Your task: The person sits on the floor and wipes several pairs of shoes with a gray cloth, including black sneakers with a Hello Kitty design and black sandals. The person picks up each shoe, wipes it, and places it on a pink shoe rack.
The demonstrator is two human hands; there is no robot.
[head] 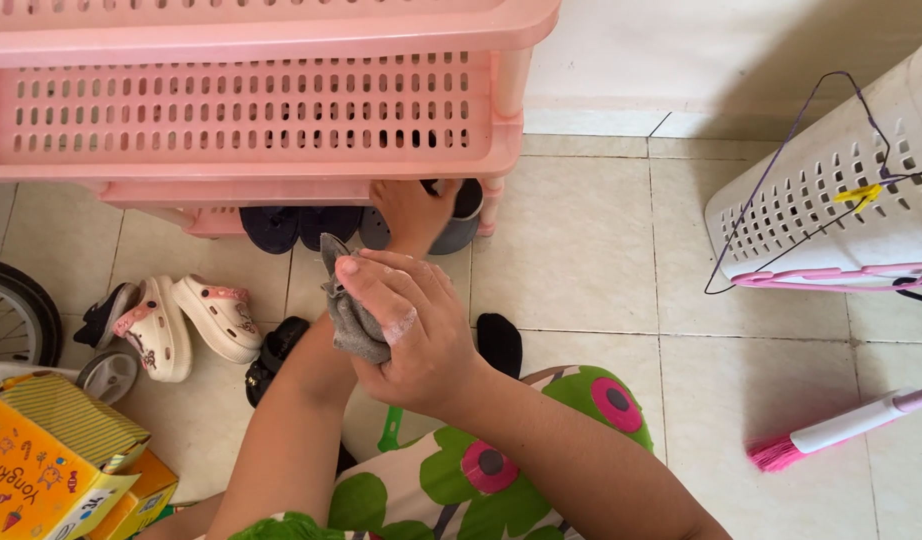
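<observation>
My right hand (pixel 413 335) is shut on a crumpled grey cloth (pixel 349 318), held above the tiled floor in front of a pink plastic shoe rack (pixel 251 110). My left hand (pixel 409 212) reaches under the rack's lowest shelf, its fingers curled on a dark shoe (pixel 459 225) standing there. Two more dark shoes (pixel 296 225) sit to the left of that hand under the same shelf. My flowered green, white and pink garment (pixel 501 460) fills the bottom of the view.
A pair of white clogs (pixel 186 322), black sandals (pixel 273 352) and a black shoe (pixel 501 345) lie on the floor. A wheel (pixel 16 310) and a yellow-orange box (pixel 41 470) are at left. A white basket (pixel 831 210) with a wire hanger (pixel 781 200) and a pink broom (pixel 841 425) are at right.
</observation>
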